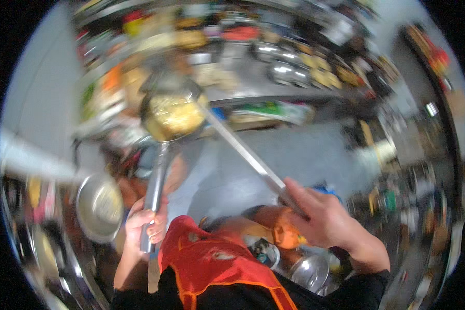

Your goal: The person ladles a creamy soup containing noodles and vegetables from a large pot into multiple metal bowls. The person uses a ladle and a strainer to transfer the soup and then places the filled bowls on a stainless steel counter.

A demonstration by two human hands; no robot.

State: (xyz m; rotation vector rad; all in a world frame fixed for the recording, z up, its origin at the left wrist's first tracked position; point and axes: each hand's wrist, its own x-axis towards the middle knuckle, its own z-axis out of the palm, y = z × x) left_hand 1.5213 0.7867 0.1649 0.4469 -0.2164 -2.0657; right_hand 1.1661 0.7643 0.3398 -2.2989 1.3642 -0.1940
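My left hand is closed round the thick metal handle of a deep round strainer or pan, which holds something pale yellow and glistening. In my right hand is the end of a long flat metal handle. Its far end reaches the rim of the round vessel, beside a dark, blurred round shape; whether that is a ladle's bowl I cannot tell. Both tools are raised in front of me, over the grey floor. Motion blur hides the finer details.
A metal worktop crosses the far side, bearing metal bowls, yellow pieces of food and packages. A large metal bowl stands at the left. Near my red apron are an orange bag and a shiny round metal vessel.
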